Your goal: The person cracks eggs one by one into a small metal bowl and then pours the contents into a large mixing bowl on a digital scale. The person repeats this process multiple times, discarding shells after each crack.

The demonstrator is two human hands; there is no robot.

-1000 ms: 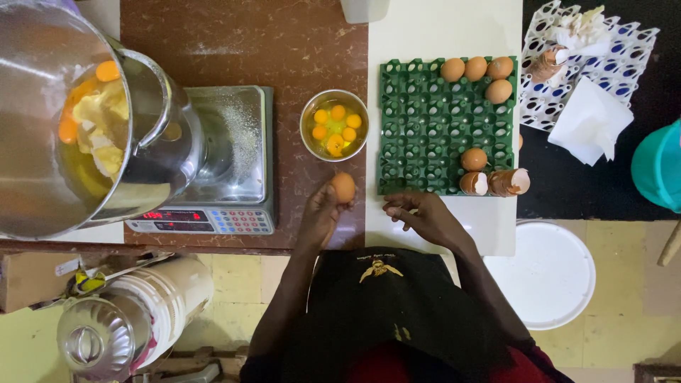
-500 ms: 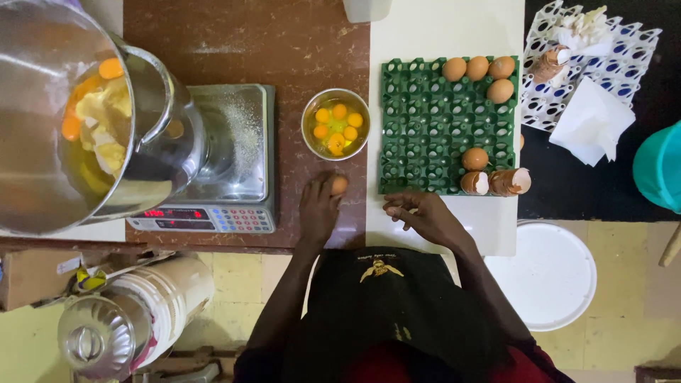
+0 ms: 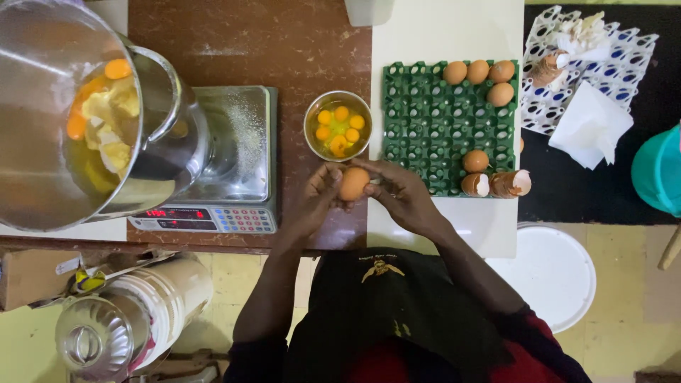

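whole eggs in green tray [image 3: 433,128]: 5 | held egg [image 3: 352,184]: 1 | small bowls [image 3: 338,126]: 1 | scales [image 3: 220,170]: 1

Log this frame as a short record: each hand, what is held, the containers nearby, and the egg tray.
left hand: on the held egg's left side
right hand: on its right side
held egg: brown, whole, just below the small bowl
small bowl: metal, several yolks inside
egg tray: green, five whole eggs, broken shells at the lower right
scale: display lit, carries a large metal bowl
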